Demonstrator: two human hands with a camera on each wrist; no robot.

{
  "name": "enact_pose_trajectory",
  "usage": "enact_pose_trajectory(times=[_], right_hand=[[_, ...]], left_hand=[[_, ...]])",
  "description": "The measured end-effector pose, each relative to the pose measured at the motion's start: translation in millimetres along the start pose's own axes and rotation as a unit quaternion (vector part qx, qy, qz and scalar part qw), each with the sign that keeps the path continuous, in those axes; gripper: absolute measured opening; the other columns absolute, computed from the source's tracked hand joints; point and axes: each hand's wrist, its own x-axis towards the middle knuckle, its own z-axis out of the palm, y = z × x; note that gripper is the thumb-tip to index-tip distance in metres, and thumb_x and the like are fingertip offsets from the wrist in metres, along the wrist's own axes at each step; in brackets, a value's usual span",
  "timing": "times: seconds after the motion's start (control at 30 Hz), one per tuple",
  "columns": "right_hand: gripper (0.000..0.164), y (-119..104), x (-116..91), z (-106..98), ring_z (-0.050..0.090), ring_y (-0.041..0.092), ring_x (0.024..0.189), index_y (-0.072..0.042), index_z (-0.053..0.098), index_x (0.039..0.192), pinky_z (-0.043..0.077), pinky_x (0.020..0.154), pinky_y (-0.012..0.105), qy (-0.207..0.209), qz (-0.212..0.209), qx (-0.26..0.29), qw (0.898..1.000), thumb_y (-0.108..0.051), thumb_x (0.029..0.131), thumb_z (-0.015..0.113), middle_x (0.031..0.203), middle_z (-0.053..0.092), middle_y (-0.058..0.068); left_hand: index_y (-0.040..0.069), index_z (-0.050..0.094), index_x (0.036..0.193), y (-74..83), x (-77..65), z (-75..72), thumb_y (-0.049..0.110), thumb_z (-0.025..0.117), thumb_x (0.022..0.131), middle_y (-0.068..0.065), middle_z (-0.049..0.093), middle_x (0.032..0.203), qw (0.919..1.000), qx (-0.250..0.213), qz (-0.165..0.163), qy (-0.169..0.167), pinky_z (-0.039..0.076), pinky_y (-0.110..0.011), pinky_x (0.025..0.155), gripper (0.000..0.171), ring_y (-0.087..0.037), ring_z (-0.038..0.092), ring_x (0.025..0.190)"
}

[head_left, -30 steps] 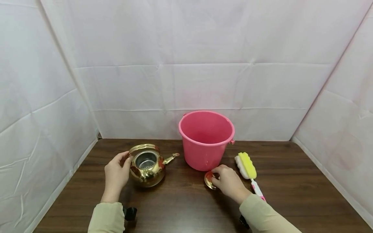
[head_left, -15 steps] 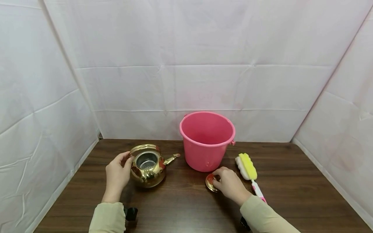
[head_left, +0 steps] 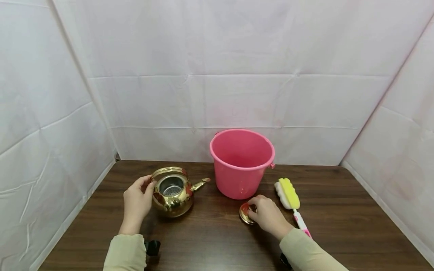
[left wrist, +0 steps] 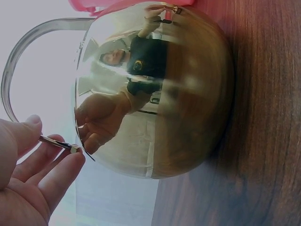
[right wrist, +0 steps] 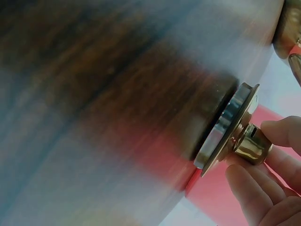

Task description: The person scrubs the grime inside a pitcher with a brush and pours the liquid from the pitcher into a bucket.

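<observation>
A shiny gold kettle (head_left: 174, 205) stands uncovered on the left part of the table, a perforated strainer showing in its mouth and its spout pointing right. My left hand (head_left: 137, 201) pinches the kettle's arched handle (left wrist: 28, 42) near its lower end, thumb on one side and fingers on the other. Further right, my right hand (head_left: 268, 214) grips the gold knob (right wrist: 253, 145) of the kettle lid (head_left: 245, 214) between thumb and fingers. In the right wrist view the lid's silver underside rim (right wrist: 221, 127) sits right at the tabletop.
A pink bucket (head_left: 237, 182) stands behind the lid, between the kettle and a sponge brush. That brush (head_left: 288, 194), with a yellow and white head, lies just right of my right hand. White cloth walls (head_left: 237, 94) close off the back and sides of the brown wooden table (head_left: 203, 241).
The lid and my right hand have shifted very slightly right and toward me in the view. My left hand keeps its hold on the kettle handle.
</observation>
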Motion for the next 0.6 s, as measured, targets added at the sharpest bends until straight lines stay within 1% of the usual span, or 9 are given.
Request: enact_pose_trajectory(times=[0.13,0.3,0.6], right_hand=[[0.017,0.9,-0.5,1.3,0.063,0.016,0.085,-0.005,0.072,0.092,0.053,0.075,0.035,-0.004,0.003,0.001,1.0,-0.014,0.077,0.075,0.092,0.067,0.005],[0.017,2.0,-1.5,1.9,0.062,0.015,0.083,-0.005,0.072,0.09,0.053,0.074,0.035,0.0,0.001,0.002,1.0,-0.014,0.077,0.076,0.089,0.067,0.004],[0.017,1.7,-0.1,4.0,0.063,0.015,0.083,-0.006,0.072,0.09,0.053,0.074,0.035,0.003,-0.006,-0.003,1.0,-0.015,0.077,0.076,0.089,0.067,0.004]], left_hand=[[-0.003,0.066,0.111,0.2,0.2,0.6,0.008,0.061,0.091,-0.02,0.07,0.1,1.0,0.0,0.001,-0.001,0.053,-0.036,0.071,0.023,-0.03,0.067,0.088],[-0.002,0.066,0.111,0.5,-0.2,1.5,0.008,0.061,0.091,-0.02,0.07,0.1,1.0,-0.002,-0.001,-0.004,0.053,-0.034,0.071,0.023,-0.03,0.067,0.088],[-0.002,0.066,0.111,-0.6,0.3,0.2,0.008,0.061,0.091,-0.019,0.07,0.1,1.0,-0.001,-0.001,-0.003,0.052,-0.032,0.07,0.023,-0.029,0.067,0.088]])
